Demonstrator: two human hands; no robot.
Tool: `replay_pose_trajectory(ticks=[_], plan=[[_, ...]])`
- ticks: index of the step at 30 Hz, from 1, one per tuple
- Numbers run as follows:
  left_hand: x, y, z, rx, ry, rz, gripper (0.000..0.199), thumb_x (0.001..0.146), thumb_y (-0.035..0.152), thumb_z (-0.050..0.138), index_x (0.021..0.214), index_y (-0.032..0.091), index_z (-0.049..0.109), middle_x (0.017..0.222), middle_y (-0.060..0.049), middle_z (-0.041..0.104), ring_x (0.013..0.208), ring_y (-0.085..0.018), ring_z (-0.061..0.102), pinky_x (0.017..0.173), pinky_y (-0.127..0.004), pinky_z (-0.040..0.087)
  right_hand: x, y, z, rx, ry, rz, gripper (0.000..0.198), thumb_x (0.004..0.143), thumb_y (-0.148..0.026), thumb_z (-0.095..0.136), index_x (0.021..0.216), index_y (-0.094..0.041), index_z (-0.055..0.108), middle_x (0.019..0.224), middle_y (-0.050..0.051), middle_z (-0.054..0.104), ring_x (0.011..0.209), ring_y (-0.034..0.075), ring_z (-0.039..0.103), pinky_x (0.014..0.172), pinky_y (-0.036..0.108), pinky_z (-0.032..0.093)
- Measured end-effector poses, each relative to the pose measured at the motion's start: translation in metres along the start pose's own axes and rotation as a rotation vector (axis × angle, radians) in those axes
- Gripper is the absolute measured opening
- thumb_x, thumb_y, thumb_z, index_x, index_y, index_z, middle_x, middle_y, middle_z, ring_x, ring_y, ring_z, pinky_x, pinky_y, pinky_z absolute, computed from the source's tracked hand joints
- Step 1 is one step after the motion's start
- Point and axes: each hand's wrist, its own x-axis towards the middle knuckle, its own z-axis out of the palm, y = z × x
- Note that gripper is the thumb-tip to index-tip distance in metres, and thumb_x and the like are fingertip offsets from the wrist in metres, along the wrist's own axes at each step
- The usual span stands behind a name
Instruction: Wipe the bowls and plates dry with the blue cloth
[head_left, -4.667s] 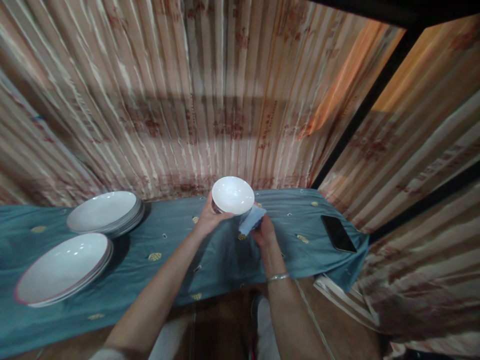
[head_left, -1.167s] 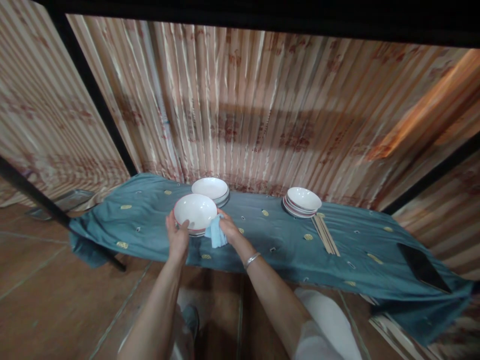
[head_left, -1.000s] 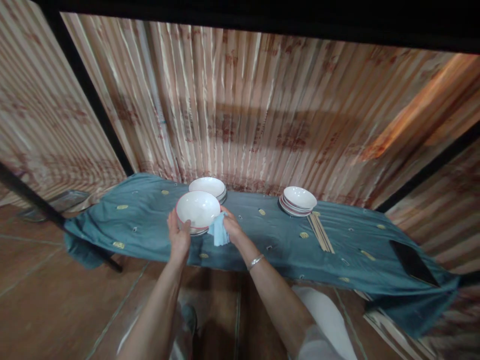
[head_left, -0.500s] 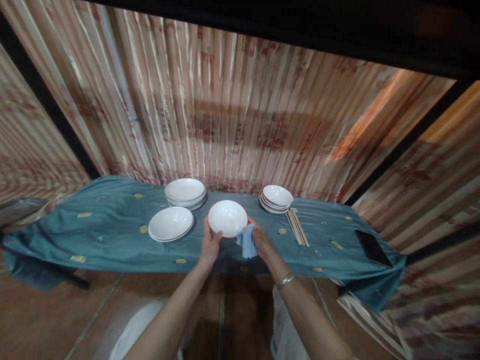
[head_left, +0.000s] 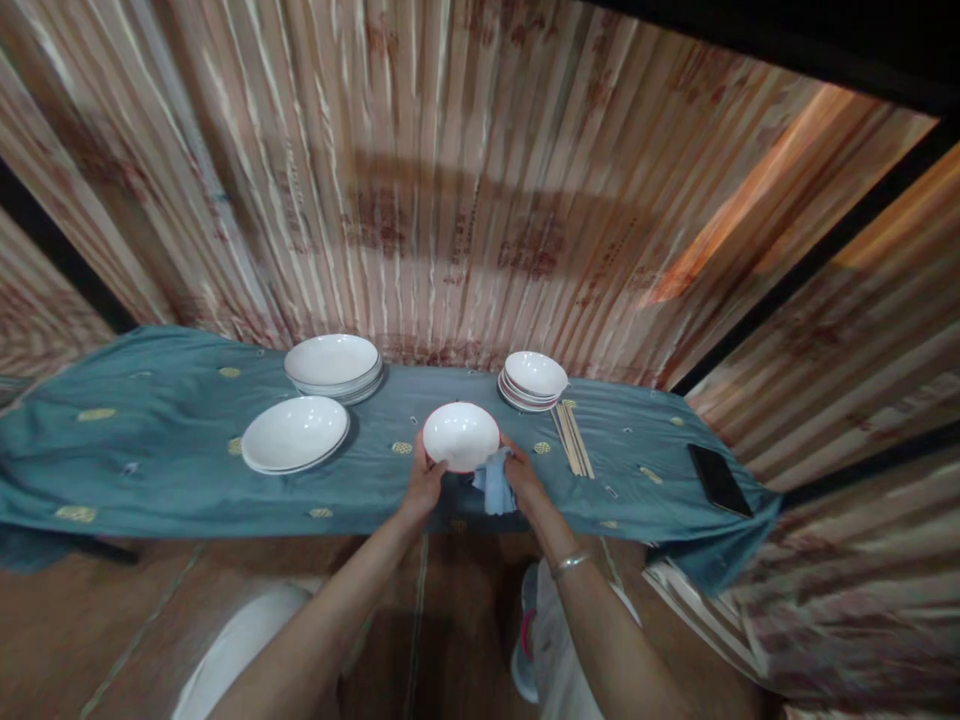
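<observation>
Over the near middle of the teal-draped desk (head_left: 187, 480), a red-rimmed white bowl (head_left: 460, 436) is held between both hands, its inside facing up and tilted toward the wearer. Left hand (head_left: 423, 480): clasping the bowl's left side, thumb over the near rim. Right hand (head_left: 523, 475): pinching a light blue cloth (head_left: 496, 484) against the bowl's right edge. To the left stand a stack of white dishes (head_left: 295, 434) and, behind it, a taller stack of dishes (head_left: 331, 362). Back right: stacked smaller bowls (head_left: 535, 376), with pale sticks (head_left: 573, 440) just beside. Near the right end lies a black phone (head_left: 718, 480).
</observation>
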Motion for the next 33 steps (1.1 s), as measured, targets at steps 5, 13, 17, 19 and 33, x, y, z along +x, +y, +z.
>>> replay_pose_trajectory(ticks=[5,13,17,19,33], plan=[[0.005,-0.002,0.004,-0.055,0.007,-0.016,0.092,0.066,0.018,0.067,0.151,0.021,0.033,0.151,-0.009,0.050,0.142,-0.027,0.041,0.117,-0.038,0.033,0.003,-0.004,-0.008,-0.011,-0.034,0.056,0.041,0.078,-0.023,0.051,0.115,-0.019,0.069,0.091,0.003,0.078,0.080,0.020,0.072,0.078,0.031,0.058],[-0.006,0.015,0.002,-0.072,-0.065,-0.141,0.080,0.062,0.014,0.070,0.139,0.023,0.052,0.136,-0.007,0.062,0.122,-0.026,0.057,0.095,-0.034,0.052,0.011,-0.015,-0.045,-0.511,0.297,-0.167,0.047,0.081,-0.017,0.044,0.123,-0.014,0.064,0.131,0.013,0.066,0.126,0.024,0.059,0.112,0.041,0.042],[-0.015,0.021,0.003,-0.068,-0.052,-0.239,0.084,0.063,0.011,0.067,0.144,0.025,0.048,0.134,-0.007,0.064,0.112,-0.023,0.062,0.084,-0.030,0.055,0.010,-0.017,-0.035,-0.639,0.332,-0.413,0.055,0.084,-0.015,0.039,0.137,-0.011,0.053,0.145,0.015,0.054,0.139,0.023,0.046,0.118,0.042,0.035],[-0.017,0.022,0.005,-0.067,-0.048,-0.264,0.087,0.063,0.009,0.066,0.146,0.024,0.045,0.134,-0.007,0.064,0.112,-0.023,0.062,0.083,-0.030,0.055,0.010,-0.015,-0.020,-0.736,0.247,-0.480,0.058,0.084,-0.014,0.040,0.142,-0.009,0.048,0.152,0.017,0.046,0.144,0.024,0.038,0.119,0.043,0.033],[-0.018,0.022,0.002,-0.176,0.048,-0.354,0.090,0.069,0.005,0.071,0.150,0.029,0.042,0.138,-0.005,0.063,0.123,-0.026,0.060,0.098,-0.037,0.053,-0.005,-0.027,-0.012,-0.944,-0.346,-0.448,0.040,0.087,-0.018,0.056,0.126,-0.018,0.066,0.136,0.012,0.064,0.126,0.023,0.059,0.112,0.040,0.041]])
